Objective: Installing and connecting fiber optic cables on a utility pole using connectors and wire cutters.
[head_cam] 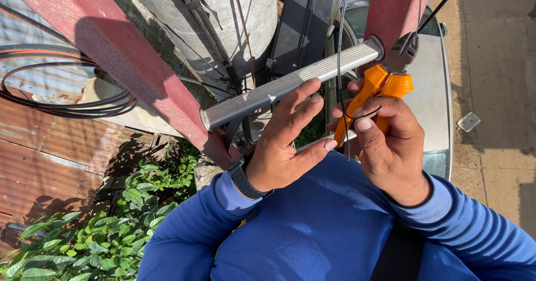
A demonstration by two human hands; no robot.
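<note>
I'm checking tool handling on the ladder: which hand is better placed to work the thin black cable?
Right. The right hand already holds the orange-handled pliers with the thin black cable beside them; the left hand is open, empty.

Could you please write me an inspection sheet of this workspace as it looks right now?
Surface: no table; work is done up on a red ladder with a ribbed metal rung.
Job's things: orange-handled pliers; thin black wire.
Clutter: nothing seen.
Grippers: right hand holds the pliers' handles; left hand open, fingers touching the rung.
Cables: coiled black and orange cables on the left; another black cable runs from the pliers' head.
Surroundings: grey pole, green plants, rusty roofing, car below.
</note>
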